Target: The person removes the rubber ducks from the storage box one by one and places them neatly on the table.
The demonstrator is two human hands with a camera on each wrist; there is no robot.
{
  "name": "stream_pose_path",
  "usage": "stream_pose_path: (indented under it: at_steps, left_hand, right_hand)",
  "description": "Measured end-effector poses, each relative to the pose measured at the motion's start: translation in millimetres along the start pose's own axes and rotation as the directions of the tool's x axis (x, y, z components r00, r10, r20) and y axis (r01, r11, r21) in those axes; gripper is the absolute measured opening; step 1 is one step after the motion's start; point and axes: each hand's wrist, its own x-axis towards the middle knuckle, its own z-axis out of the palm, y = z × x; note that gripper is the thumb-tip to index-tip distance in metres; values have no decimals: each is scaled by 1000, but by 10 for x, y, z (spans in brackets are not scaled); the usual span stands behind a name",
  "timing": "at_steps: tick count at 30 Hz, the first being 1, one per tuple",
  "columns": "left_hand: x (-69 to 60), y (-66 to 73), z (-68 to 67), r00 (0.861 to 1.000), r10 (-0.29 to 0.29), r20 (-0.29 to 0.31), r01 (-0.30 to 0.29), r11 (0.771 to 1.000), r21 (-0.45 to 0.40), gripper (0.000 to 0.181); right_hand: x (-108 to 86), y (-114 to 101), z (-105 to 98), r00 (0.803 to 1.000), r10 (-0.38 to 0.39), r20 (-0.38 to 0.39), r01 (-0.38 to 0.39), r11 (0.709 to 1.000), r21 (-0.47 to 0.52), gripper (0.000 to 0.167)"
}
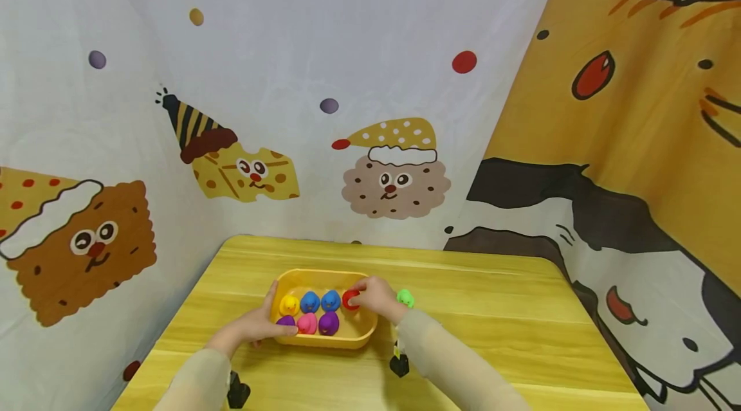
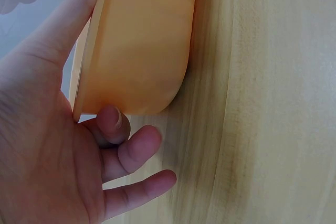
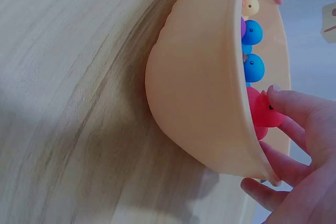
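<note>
A yellow-orange plastic basin [image 1: 353, 341] stands on the table, holding several rubber ducks. My right hand [image 1: 376, 297] reaches over its right side and pinches a red duck [image 3: 266, 111] between thumb and fingers, inside the rim. At the basin's left end, my left hand [image 1: 257, 323] grips the rim, thumb over the near edge. In the head view, a yellow duck [image 1: 289, 305] and two blue ducks [image 1: 310, 301] line the far side. Along the near side sit a pink duck [image 1: 307, 323] and two purple ducks [image 1: 329, 323], one partly hidden by my left thumb.
A green duck [image 1: 405, 298] is on the wooden table [image 1: 492, 308] right of the basin, partly behind my right wrist. Black wrist devices [image 1: 399, 363] hang beneath both forearms. Printed cloth [image 1: 370, 44] hangs behind the table and along its sides.
</note>
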Motion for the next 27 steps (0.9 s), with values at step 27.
stream_pose_path:
  at_steps: [27]
  left_hand:
    - [-53, 58, -14, 1000, -5, 29, 5, 1000, 0, 128]
  right_hand:
    - [-135, -128, -325, 999, -29, -21, 30, 998, 52, 25]
